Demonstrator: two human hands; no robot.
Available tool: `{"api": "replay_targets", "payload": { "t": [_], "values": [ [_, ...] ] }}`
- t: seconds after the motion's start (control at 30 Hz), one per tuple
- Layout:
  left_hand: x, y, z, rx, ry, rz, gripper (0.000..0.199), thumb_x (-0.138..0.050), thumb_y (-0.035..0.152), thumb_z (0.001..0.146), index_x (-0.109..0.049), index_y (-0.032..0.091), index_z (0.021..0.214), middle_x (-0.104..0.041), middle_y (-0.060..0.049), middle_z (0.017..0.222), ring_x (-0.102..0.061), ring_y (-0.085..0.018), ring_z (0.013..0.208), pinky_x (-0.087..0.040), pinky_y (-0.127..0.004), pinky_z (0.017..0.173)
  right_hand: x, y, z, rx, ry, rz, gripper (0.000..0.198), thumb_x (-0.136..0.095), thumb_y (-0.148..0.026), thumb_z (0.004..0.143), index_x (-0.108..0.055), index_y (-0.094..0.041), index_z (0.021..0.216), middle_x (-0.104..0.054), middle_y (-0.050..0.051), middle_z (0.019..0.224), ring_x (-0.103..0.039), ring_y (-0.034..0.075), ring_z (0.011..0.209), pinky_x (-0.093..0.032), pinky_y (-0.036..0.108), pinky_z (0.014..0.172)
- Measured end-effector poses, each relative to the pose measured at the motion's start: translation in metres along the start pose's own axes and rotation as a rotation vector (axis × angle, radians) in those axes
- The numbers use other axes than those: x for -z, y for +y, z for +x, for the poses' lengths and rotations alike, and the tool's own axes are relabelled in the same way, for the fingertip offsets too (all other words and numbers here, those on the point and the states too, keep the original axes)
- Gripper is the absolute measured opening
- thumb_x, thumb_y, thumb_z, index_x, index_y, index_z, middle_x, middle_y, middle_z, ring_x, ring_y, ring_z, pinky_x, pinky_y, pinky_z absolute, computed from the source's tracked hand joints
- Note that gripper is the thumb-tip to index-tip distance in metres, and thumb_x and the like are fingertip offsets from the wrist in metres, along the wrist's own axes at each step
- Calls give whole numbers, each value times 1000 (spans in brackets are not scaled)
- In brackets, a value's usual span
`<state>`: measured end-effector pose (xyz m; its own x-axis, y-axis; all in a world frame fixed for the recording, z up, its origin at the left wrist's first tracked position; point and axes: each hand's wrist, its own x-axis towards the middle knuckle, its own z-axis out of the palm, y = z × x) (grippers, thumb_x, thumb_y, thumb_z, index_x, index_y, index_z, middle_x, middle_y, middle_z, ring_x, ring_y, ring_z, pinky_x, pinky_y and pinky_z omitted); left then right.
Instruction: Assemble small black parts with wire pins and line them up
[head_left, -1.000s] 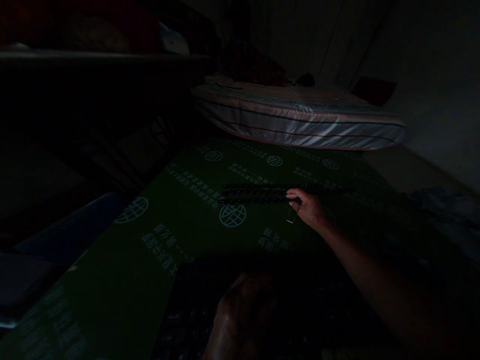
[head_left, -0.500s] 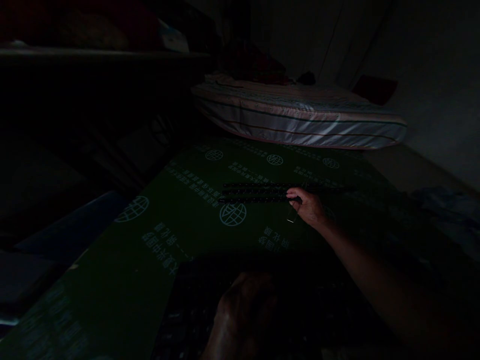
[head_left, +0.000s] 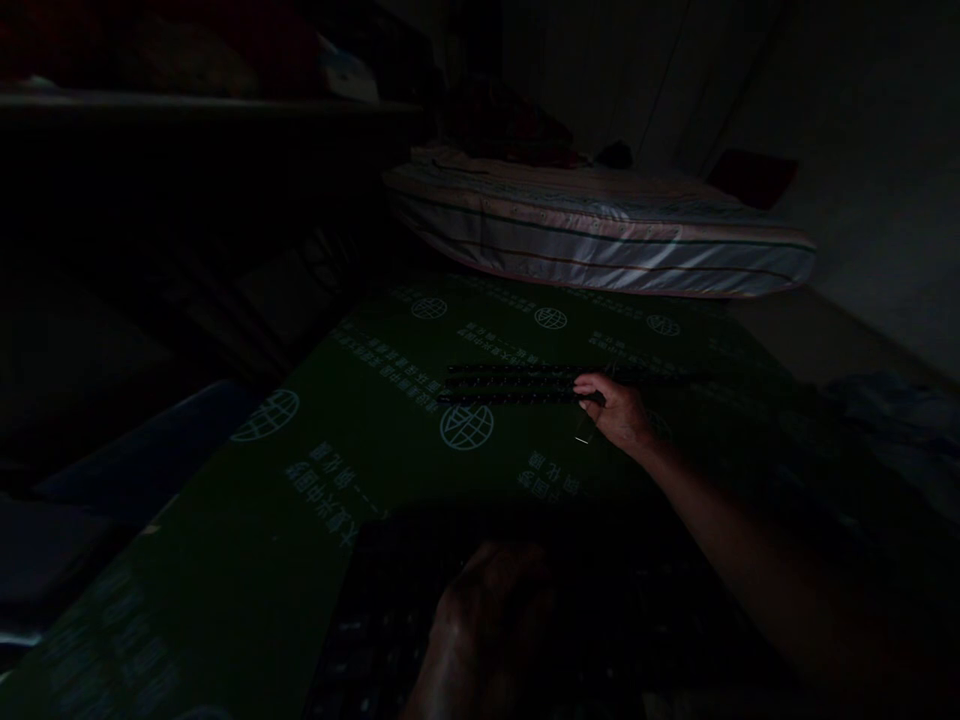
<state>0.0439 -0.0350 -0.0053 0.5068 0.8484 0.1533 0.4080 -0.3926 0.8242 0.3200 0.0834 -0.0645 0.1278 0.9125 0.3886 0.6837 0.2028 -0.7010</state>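
The scene is very dark. Several thin black strips with small pale marks (head_left: 510, 383) lie side by side across a green printed board (head_left: 390, 430). At their right part, my right hand (head_left: 616, 412) pinches the nearest black strip between thumb and fingertips. Just below that hand shows a small bright line (head_left: 582, 439) on something I cannot make out. My left hand (head_left: 480, 605) rests low in the middle, over a black keyboard-like thing (head_left: 367, 635). Its back faces me, and its fingers are lost in shadow.
A mattress with a striped cover (head_left: 600, 240) lies across the far end of the board. A shelf (head_left: 210, 105) with dim items runs along the upper left. Blue flat material (head_left: 150, 450) is at the left edge, and crumpled cloth (head_left: 892, 410) lies at the right.
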Motion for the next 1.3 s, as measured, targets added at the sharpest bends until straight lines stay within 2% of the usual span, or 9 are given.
{"api": "replay_targets", "payload": {
  "t": [0.17, 0.3, 0.4, 0.5, 0.6, 0.67, 0.87, 1.03, 1.3],
  "values": [
    [0, -1, 0, -9, -3, -6, 13, -56, 16, 81, -62, 21, 91, -66, -3, 91, -64, -14, 80, -54, -23, 74, 0, -3, 0, 4, 29, 13, 29, -54, -14, 72, -61, -19, 100, -70, 6, 92, -66, 18, 87, -50, 34, 81],
    [1, -3, -2, -10, -7, 2, 14, -56, 17, 81, -62, 20, 93, -66, -3, 91, -64, -14, 81, -54, -24, 73, 6, -9, 2, -28, 92, -13, 22, -56, -26, 76, -63, -19, 95, -70, 6, 85, -66, 19, 81, -51, 32, 76],
    [0, -3, -2, -21, 5, 11, 15, -55, 17, 81, -62, 20, 93, -66, -3, 91, -64, -15, 82, -54, -24, 73, 18, -17, 3, -85, 83, -11, 32, -53, -38, 80, -62, -19, 103, -68, 5, 80, -65, 17, 72, -52, 31, 69],
    [-2, -4, -1, -37, 19, 24, 14, -55, 17, 80, -63, 21, 91, -66, -3, 88, -64, -15, 80, -55, -24, 69, 35, -35, -1, -186, 22, 58, 48, -45, -49, 83, -54, -19, 121, -65, 1, 64, -61, 13, 52, -51, 27, 56],
    [-5, -6, 0, -69, 47, 29, 14, -54, 17, 79, -64, 20, 88, -67, -3, 86, -65, -15, 77, -55, -25, 67, 51, -58, -13, -300, -24, 126, 58, -38, -54, 85, -42, -22, 133, -59, -3, 52, -55, 11, 38, -44, 22, 41],
    [-5, -6, 1, -84, 60, 26, 14, -53, 17, 79, -64, 20, 86, -68, -3, 86, -65, -16, 78, -55, -26, 67, 61, -73, -26, -344, -40, 127, 59, -35, -56, 85, -41, -22, 134, -57, -5, 48, -51, 10, 34, -41, 20, 37],
    [-7, -6, 2, -45, 86, -29, 16, -54, 20, 78, -65, 19, 89, -69, -4, 89, -65, -17, 81, -55, -27, 72, 78, -106, -75, -404, -40, 48, 59, -29, -57, 86, -52, -18, 124, -51, -5, 43, -43, 8, 32, -37, 19, 37],
    [-11, -9, 4, 16, 99, -120, 18, -54, 22, 79, -64, 18, 94, -70, -4, 92, -66, -16, 83, -53, -27, 77, 78, -125, -113, -506, -30, 76, 55, -37, -57, 84, -62, -14, 109, -49, -5, 42, -42, 8, 33, -35, 19, 38],
    [-12, -9, 6, 43, 135, -244, 15, -53, 21, 78, -64, 17, 87, -71, -4, 92, -66, -16, 82, -53, -28, 78, 61, -143, -139, -496, -117, 322, 29, -55, -46, 76, -53, -19, 87, -59, -3, 53, -51, 9, 37, -38, 20, 40]
  ]
}}
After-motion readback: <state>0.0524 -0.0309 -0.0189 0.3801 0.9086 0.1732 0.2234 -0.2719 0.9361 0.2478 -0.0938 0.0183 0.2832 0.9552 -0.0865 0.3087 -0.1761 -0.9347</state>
